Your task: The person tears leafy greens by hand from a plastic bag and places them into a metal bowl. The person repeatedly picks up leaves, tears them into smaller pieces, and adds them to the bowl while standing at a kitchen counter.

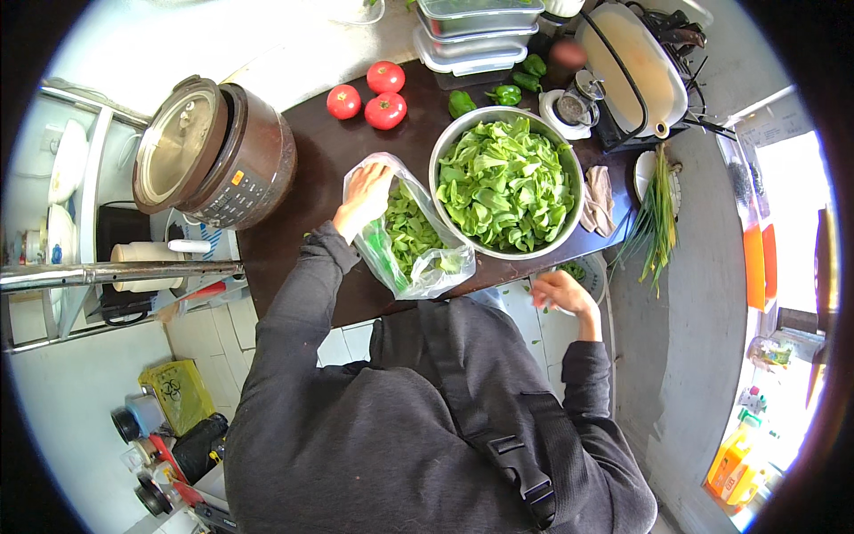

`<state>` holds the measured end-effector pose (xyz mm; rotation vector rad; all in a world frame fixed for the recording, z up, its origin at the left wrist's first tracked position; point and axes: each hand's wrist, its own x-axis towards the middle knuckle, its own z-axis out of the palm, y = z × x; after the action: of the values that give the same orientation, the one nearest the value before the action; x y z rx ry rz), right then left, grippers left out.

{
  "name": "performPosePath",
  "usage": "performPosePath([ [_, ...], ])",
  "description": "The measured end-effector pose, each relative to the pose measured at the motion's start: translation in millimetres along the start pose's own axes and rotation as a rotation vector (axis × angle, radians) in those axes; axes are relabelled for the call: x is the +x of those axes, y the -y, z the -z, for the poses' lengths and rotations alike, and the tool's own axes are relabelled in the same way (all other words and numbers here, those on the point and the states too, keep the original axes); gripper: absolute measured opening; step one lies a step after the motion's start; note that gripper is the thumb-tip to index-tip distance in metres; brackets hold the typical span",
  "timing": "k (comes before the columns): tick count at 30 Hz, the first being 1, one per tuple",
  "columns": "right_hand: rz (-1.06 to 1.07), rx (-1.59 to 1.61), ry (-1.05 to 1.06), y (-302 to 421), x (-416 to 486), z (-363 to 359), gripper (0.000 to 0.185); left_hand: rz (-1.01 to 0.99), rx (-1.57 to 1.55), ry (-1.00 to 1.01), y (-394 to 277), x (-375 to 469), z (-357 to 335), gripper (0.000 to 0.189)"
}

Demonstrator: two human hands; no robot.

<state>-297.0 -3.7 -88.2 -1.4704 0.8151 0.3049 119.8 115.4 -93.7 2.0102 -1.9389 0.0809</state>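
Note:
My left hand (365,200) lies over the upper left side of a clear plastic bag (434,284), its fingertips partly hidden by the film. Inside the bag are loose green leaves (410,230). Just right of it, a large stainless steel bowl (436,193) is heaped with leafy greens (507,183). My right hand (560,292) is beyond the table's front edge, above a bin (598,277) with green scraps in it. Its fingers are curled and slightly blurred; whether they hold something small is unclear.
A brown electric cooker (257,167) stands at left. Three tomatoes (385,111), several green peppers (505,95) and stacked lidded containers (480,40) are at the back. A cloth (599,200), a glass jar (579,100) and spring onions (657,220) lie right of the bowl. A metal rack rail (120,274) juts in.

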Motion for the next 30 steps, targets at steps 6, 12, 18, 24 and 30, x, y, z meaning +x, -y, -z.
performPosePath([
  [6,0.566,-0.079,0.108,124,80,-89,0.026,0.139,0.046,0.292,-3,-14,-32,0.013],
  [12,0.36,-0.374,-0.251,130,186,-128,0.051,0.265,-0.203,0.314,3,-22,-54,0.033],
  [18,0.312,-0.194,-0.321,138,201,-128,0.059,0.297,-0.392,0.386,-3,-10,-62,0.033],
  [24,0.33,-0.407,-0.367,142,193,-131,0.06,0.255,-0.473,0.412,7,-18,-37,0.026],
  [30,0.509,-0.396,-0.412,149,187,-122,0.052,0.397,-0.854,0.491,11,-21,14,0.029],
])
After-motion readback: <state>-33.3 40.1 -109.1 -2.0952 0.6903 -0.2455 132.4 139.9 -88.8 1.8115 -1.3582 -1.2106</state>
